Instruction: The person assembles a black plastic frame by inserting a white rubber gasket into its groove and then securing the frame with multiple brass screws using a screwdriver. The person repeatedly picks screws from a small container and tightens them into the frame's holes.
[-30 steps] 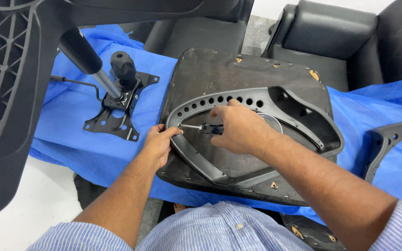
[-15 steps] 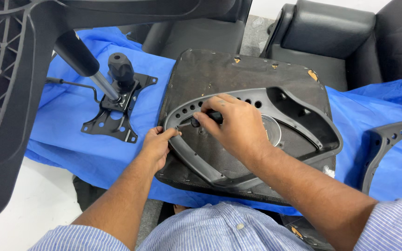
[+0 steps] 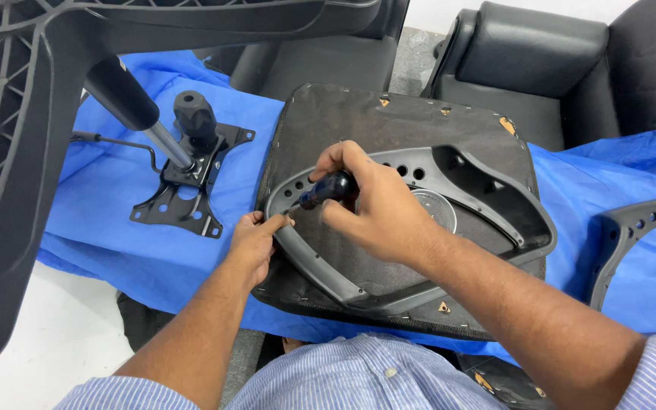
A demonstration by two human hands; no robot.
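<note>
An upturned chair seat (image 3: pixel 343 121) with a dark fabric underside lies on a blue cloth (image 3: pixel 115 243). A grey plastic armrest frame (image 3: pixel 495 220) with a row of holes rests on it. My right hand (image 3: pixel 377 209) grips a dark-handled screwdriver (image 3: pixel 326 190), its tip pointing down-left at the frame's left end. My left hand (image 3: pixel 256 244) pinches that left end of the frame, right beside the screwdriver tip.
A black metal chair mechanism (image 3: pixel 187 182) with a lever and a gas cylinder sits on the cloth to the left. A large black mesh chair back (image 3: pixel 9 152) looms at the left edge. A second grey armrest (image 3: pixel 632 235) lies right. Black sofas (image 3: pixel 540 68) stand behind.
My right hand has shifted the screwdriver from lying nearly flat to angled down-left toward the frame's left end. The left hand stays on that end.
</note>
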